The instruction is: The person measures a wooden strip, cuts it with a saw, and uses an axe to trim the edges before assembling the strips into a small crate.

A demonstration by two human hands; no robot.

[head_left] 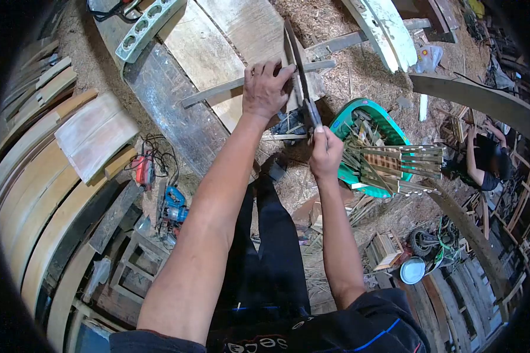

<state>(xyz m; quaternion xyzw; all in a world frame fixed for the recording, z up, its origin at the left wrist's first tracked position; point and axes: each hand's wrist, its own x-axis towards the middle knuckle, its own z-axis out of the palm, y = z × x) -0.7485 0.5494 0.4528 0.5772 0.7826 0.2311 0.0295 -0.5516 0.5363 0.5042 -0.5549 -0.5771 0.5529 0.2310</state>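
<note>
Two broad boards (pixel 200 56), beside a stained plank (pixel 159 91), should be kept firm, I judge, with even strokes. They look pale and grained, a dark gap between. Near their right edge is a long dark saw-like tool (pixel 300 65); the right hand (pixel 325 154) closes round its handle. The left hand (pixel 267 89) rests half-bent on wood; whether it grips, I cannot tell.

- Bright, cool light covers the middle; the edges fall dimmer.
- The white slab (pixel 390 42) glares, nearly washed out.
- Black trousers (pixel 280 235) lose detail; the handsaw (pixel 298 65) reads as a dark strip.
- Fisheye distortion bends the stacked planks (pixel 50 197); black vignetting rounds the corners.
</note>
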